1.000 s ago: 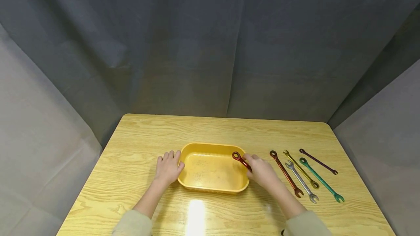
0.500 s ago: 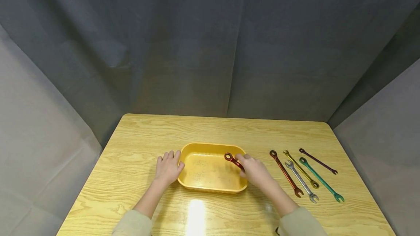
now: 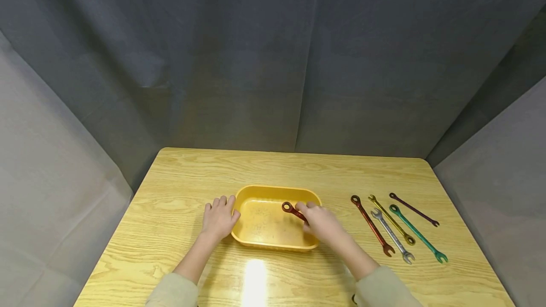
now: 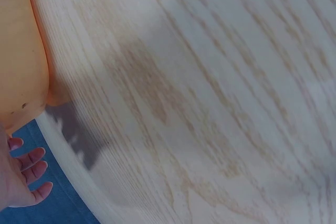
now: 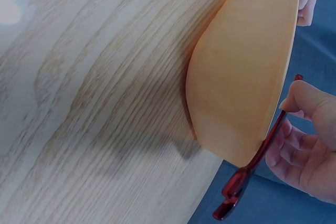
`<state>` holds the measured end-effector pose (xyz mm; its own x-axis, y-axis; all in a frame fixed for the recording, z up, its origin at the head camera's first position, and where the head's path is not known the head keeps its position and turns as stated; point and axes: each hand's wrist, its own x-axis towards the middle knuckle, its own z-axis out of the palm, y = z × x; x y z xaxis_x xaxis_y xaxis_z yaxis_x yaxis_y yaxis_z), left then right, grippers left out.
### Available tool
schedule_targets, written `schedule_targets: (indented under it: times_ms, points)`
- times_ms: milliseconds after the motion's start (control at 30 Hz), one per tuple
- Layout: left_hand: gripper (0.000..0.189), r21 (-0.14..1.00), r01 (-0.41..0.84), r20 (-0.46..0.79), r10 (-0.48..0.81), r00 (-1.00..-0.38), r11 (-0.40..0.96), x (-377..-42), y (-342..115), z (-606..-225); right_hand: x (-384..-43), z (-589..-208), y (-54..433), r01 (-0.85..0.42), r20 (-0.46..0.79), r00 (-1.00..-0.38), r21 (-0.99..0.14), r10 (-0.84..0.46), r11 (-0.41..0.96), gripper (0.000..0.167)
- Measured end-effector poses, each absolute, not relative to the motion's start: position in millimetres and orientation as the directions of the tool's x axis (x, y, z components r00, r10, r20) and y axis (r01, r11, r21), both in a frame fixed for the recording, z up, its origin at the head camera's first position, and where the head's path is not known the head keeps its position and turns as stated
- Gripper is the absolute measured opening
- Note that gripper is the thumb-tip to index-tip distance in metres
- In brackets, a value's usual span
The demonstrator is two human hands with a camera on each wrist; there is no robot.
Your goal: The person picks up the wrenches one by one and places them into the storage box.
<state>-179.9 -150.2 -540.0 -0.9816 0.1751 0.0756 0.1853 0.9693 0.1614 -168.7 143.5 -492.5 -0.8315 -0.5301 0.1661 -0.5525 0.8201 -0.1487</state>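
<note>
A shallow yellow plastic basin [image 3: 264,226] stands upright in the middle of the wooden table. My left hand [image 3: 218,219] rests at its left end, fingers stretched out beside the wall and thumb at the rim. Over the basin's right end, my right hand [image 3: 322,224] pinches a dark red combination wrench [image 3: 294,210] between thumb and fingers. Its ring end points left across the basin in the head view. The right wrist view shows more of the wrench's shaft [image 5: 273,132] slanting past the basin wall [image 5: 236,72], its open end lowest.
Right of the basin lie several wrenches: a red one [image 3: 372,225], a silver one [image 3: 392,236], a yellow one [image 3: 390,219], a green one [image 3: 417,232] and a purple one [image 3: 414,210]. Grey cloth [image 3: 239,70] hangs behind the table [image 3: 187,174].
My right hand has moved left with the wrench, from the basin's right rim to further over its inside. The left hand and the other wrenches have stayed put.
</note>
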Motion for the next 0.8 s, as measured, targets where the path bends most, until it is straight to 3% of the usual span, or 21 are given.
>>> schedule_targets:
  times_ms: [800]
  points:
    - [0.029, 0.167, 0.173, 0.079, 0.162, -0.984, 0.971, -179.6, -148.3, -538.6, -173.7, -487.4, 119.5, -0.641, 0.126, -0.768, -0.16, -0.628, 0.751, 0.03]
